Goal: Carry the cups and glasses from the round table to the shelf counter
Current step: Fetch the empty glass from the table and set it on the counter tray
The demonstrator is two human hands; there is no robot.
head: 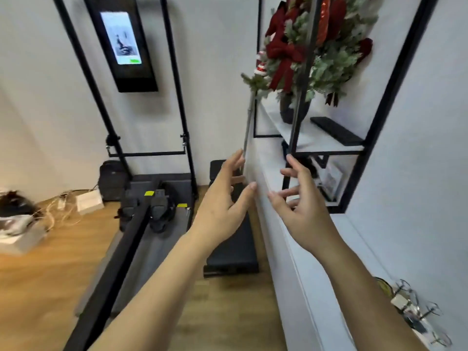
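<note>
Both hands are held out in front, and both are empty. The left hand (222, 196) has its fingers spread and loosely bent, with the thumb sticking out to the right. It floats over a dark flat bench (233, 244) on the floor, just beside the edge of the white counter (286, 239). The right hand (301, 196) is loose too, fingers apart and a little curled, holding nothing. It floats above the top of that white counter. The two hands are near each other but do not touch.

No cups or glasses show near the hands. Far down the counter, by the lower right corner, sits a small bunch of clear, shiny things (415, 315), too blurry to name.

Past the hands stands a black metal shelf frame (301, 97) on the counter. On its white shelf board is a dark pot with a Christmas plant (311, 51) full of green leaves and red bows. A flat black thing (336, 130) lies next to the pot.

To the left is a wooden floor (45, 279). A gray exercise machine (141, 224) with black rails stands on it. A tall dark screen (121, 41) on the white wall shows a lit picture. A black backpack (112, 181) leans against the wall, with white wires (60, 211) beside it.
</note>
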